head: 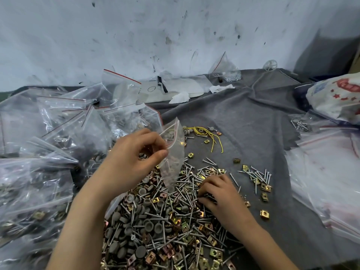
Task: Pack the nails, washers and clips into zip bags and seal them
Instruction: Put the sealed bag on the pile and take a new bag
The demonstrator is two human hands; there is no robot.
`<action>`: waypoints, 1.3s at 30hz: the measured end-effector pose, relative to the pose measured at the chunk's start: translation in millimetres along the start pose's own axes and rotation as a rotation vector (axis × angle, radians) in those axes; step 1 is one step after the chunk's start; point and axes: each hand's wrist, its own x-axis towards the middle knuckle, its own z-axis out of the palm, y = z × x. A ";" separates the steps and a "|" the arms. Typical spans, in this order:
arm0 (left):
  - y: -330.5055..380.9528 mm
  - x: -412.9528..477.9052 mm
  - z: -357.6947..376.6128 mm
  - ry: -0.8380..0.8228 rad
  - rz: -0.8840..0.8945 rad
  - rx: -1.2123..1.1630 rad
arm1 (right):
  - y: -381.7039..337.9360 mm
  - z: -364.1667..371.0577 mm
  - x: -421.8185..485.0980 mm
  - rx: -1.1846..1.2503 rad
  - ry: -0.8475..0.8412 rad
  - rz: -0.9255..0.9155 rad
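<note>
Left hand (134,152) pinches the zip bag (173,164) near its mouth; the bag hangs roughly upright, mouth up, bottom tip down on the hardware pile (155,221). Right hand (220,193) curls into the nails (194,182); can't tell if it's got any.

A wrinkled grey cloth (243,117) covers the bench. Behind it rises a pale wall (136,36) flecked with dark smudges. At the back lies a flat white pad (181,86) with a black strap (162,84) across it. A crumpled tissue (180,97) touches its front edge and a second tissue (221,88) lies just to its right. A tangle of yellow cord (210,134) rests on the cloth. A white spoked wheel (269,65) stands by the wall, and a white sack (337,98) printed with red stars sits at the right.
</note>
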 end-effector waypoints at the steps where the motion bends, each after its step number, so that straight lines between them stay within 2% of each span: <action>1: 0.6 0.2 0.4 -0.009 0.000 0.012 | 0.8 1.2 -0.3 -0.019 -0.002 -0.017; 5: 6.4 -0.3 1.9 -0.017 0.017 0.078 | 1.1 -4.6 -1.4 0.046 0.024 -0.019; 11: 17.4 -0.9 12.1 -0.058 0.126 0.123 | -15.0 -43.6 2.9 0.648 0.363 0.217; 14: 25.0 -0.6 22.1 -0.103 0.164 0.165 | -34.0 -76.4 11.2 0.891 0.524 0.115; 16: 27.7 -0.5 26.7 -0.135 0.193 0.163 | -48.5 -93.8 15.7 0.890 0.536 0.000; 19: 31.0 -1.1 28.2 -0.184 0.231 0.145 | -59.8 -102.9 21.1 0.801 0.460 -0.078; 24: 30.9 -0.6 21.5 -0.165 0.299 0.065 | -62.1 -98.4 27.4 0.426 0.363 -0.070; 26: 29.2 -0.7 18.4 -0.131 0.297 0.038 | -59.6 -97.0 27.2 0.438 0.364 -0.040; 30: 25.7 -0.9 12.3 -0.022 0.240 0.026 | -41.1 -86.8 25.5 0.588 0.539 0.085; 31: 24.6 -0.8 10.9 0.013 0.227 0.035 | -34.5 -81.6 25.6 0.594 0.519 0.138; 32: 23.6 -0.5 9.6 0.042 0.216 0.044 | -28.0 -75.5 26.2 0.545 0.423 0.198; 34: 22.4 -0.3 7.5 0.085 0.206 0.056 | -14.4 -57.5 26.0 0.298 0.062 0.238; 36: 22.2 -0.4 6.6 0.102 0.205 0.053 | -4.1 -37.6 23.0 0.024 -0.226 0.165; 37: 22.3 -0.2 6.4 0.103 0.205 0.045 | 0.1 -29.8 21.0 -0.057 -0.284 0.121; 39: 22.6 0.1 7.0 0.097 0.205 0.020 | 4.4 -22.8 19.1 -0.102 -0.286 0.085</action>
